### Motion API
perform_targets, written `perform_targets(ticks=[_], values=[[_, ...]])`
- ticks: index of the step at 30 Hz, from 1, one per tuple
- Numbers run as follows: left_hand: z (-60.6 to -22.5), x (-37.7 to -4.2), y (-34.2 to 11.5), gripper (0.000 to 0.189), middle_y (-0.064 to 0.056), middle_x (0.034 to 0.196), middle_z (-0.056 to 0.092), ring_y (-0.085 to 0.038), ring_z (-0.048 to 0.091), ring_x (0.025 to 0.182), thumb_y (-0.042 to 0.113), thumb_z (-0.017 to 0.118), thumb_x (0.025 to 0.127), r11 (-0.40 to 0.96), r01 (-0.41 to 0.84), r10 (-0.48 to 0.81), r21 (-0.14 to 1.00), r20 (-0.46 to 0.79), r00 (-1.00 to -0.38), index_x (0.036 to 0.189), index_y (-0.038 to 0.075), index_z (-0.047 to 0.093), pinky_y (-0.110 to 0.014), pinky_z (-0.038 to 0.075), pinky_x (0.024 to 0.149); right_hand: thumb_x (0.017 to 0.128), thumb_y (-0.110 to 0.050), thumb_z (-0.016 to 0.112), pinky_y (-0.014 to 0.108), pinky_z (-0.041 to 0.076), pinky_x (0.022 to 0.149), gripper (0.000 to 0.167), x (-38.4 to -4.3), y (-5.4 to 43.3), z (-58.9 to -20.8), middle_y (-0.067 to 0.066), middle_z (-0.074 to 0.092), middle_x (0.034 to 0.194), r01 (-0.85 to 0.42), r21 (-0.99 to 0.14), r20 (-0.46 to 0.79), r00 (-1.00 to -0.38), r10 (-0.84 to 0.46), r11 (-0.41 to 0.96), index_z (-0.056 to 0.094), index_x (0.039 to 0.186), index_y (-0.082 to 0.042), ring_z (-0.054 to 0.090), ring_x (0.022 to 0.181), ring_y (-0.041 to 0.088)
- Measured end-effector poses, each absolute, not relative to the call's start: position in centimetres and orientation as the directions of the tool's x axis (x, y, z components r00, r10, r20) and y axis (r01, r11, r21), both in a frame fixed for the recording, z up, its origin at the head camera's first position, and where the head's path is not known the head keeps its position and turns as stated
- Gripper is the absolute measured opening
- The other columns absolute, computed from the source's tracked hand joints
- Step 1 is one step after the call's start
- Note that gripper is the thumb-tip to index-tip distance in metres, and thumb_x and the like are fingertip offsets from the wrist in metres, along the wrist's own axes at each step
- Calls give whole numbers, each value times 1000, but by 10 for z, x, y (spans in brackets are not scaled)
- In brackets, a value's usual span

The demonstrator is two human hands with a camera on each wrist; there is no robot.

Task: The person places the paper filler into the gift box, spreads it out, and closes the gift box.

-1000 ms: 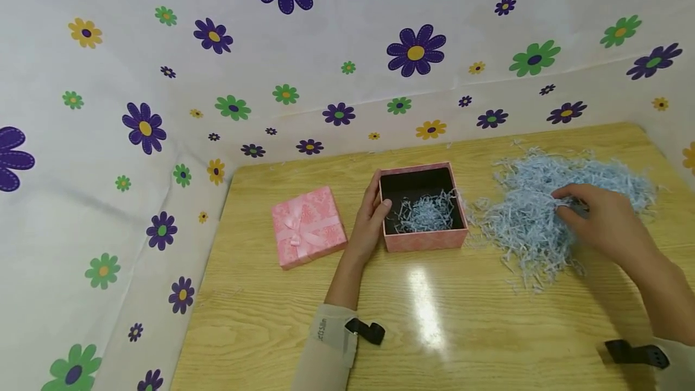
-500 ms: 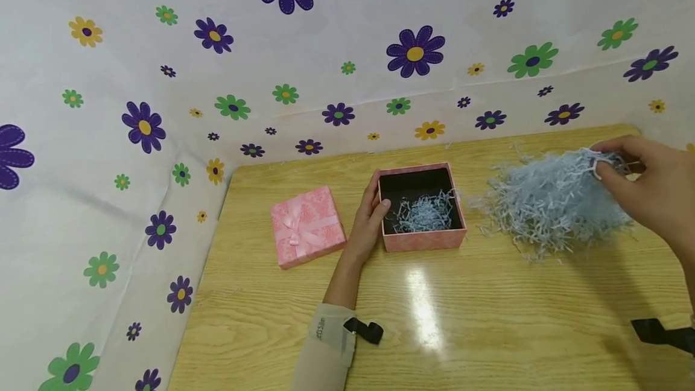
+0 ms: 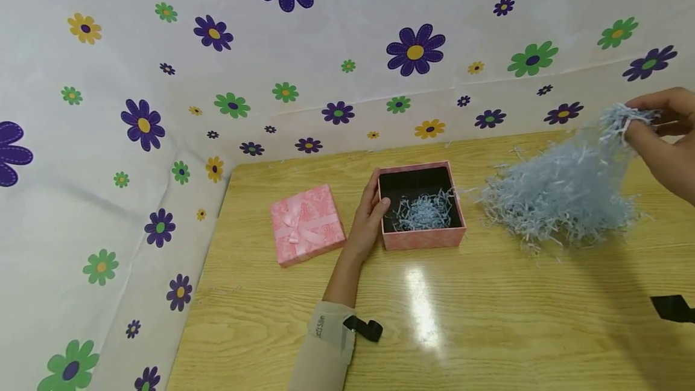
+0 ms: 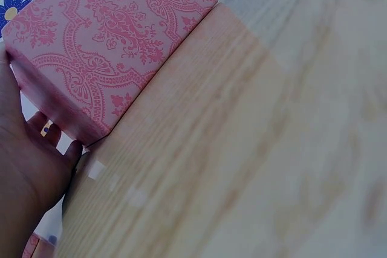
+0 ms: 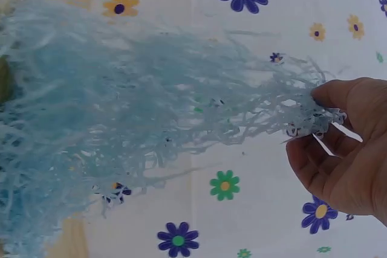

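Note:
My left hand holds the left side of an open pink gift box, its thumb at the rim and fingers along the outer wall. In the left wrist view, the box's patterned front wall stands on the table beside the hand. Crinkled blue shredded paper lies inside the black interior. At the right, my right hand pinches the top of a large blue shredded paper clump, drawn up into a cone. In the right wrist view, strands stretch away from the hand.
The box's pink lid, with a ribbon bow, lies on the wooden table left of my left arm. Flower-printed white cloth stands along the table's back and left sides. Loose shreds reach the box's right wall.
My right hand has taken hold of the shredded paper and lifted it up and to the right, stretching the pile into a cone. The left hand, box and lid have stayed in place.

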State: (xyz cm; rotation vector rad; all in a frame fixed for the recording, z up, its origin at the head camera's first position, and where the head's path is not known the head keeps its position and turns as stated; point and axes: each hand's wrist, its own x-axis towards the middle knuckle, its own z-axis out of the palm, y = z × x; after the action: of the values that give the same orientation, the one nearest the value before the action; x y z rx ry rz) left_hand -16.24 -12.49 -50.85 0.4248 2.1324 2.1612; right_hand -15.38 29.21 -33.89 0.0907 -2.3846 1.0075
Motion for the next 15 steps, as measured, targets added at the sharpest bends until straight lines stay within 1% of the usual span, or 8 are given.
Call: perform_targets(ticks=[2, 4, 5, 6, 8, 12, 13, 15], values=[[-511, -163, -125, 71, -4, 177, 16, -42, 22, 159, 19, 50, 110, -38, 141, 242, 989, 146, -959, 172, 18, 16, -54, 33, 123, 100, 0, 55, 2, 32, 78, 36, -158, 292, -332, -43, 46, 94, -261, -648, 512, -845, 156, 716, 67, 110, -32, 43, 82, -22], [-517, -166, -125, 70, -2, 177, 16, -41, 26, 158, 18, 49, 110, -51, 142, 235, 989, 150, -960, 172, 20, 16, -55, 35, 122, 102, -3, 53, 2, 33, 81, 39, -160, 290, -325, -43, 45, 97, -250, -654, 512, -841, 174, 714, 65, 112, -39, 42, 84, -23], [-522, -168, -125, 69, -1, 177, 16, -41, 28, 158, 17, 48, 110, -56, 142, 234, 988, 151, -960, 172, 23, 17, -55, 36, 121, 102, -5, 53, 2, 33, 82, 42, -162, 288, -321, -42, 45, 97, -242, -658, 510, -840, 185, 713, 59, 116, -45, 42, 85, -23], [-526, -170, -125, 69, -1, 177, 16, -42, 30, 157, 17, 48, 110, -63, 142, 231, 988, 153, -961, 172, 23, 17, -55, 37, 120, 103, -7, 53, 3, 34, 83, 40, -163, 286, -316, -41, 45, 98, -241, -658, 515, -836, 192, 713, 61, 119, -43, 42, 86, -23], [-533, -173, -125, 69, 2, 177, 17, -40, 35, 155, 18, 48, 110, -64, 146, 224, 987, 157, -962, 172, 28, 18, -54, 40, 119, 105, -10, 51, 8, 35, 89, 37, -166, 281, -308, -40, 45, 100, -246, -666, 517, -832, 199, 704, 65, 127, -37, 43, 88, -22], [-538, -174, -127, 69, 5, 176, 20, -37, 38, 154, 22, 50, 110, -43, 154, 219, 987, 159, -963, 171, 33, 20, -54, 41, 118, 105, -10, 51, 10, 36, 89, 37, -170, 269, -288, -37, 47, 98, -256, -679, 513, -836, 196, 688, 66, 126, -37, 43, 87, -19], [-538, -174, -127, 69, 7, 176, 20, -35, 38, 154, 23, 50, 110, -34, 154, 218, 988, 158, -963, 170, 36, 21, -54, 41, 118, 106, -10, 51, 11, 36, 90, 37, -171, 267, -283, -37, 47, 98, -263, -681, 513, -837, 189, 683, 64, 124, -39, 43, 87, -18], [-538, -174, -127, 69, 9, 175, 21, -34, 37, 155, 25, 50, 110, -21, 155, 218, 988, 156, -964, 170, 36, 20, -54, 40, 119, 104, -9, 52, 10, 35, 86, 38, -175, 261, -272, -35, 48, 97, -288, -682, 523, -835, 173, 673, 61, 117, -43, 43, 85, -17]])
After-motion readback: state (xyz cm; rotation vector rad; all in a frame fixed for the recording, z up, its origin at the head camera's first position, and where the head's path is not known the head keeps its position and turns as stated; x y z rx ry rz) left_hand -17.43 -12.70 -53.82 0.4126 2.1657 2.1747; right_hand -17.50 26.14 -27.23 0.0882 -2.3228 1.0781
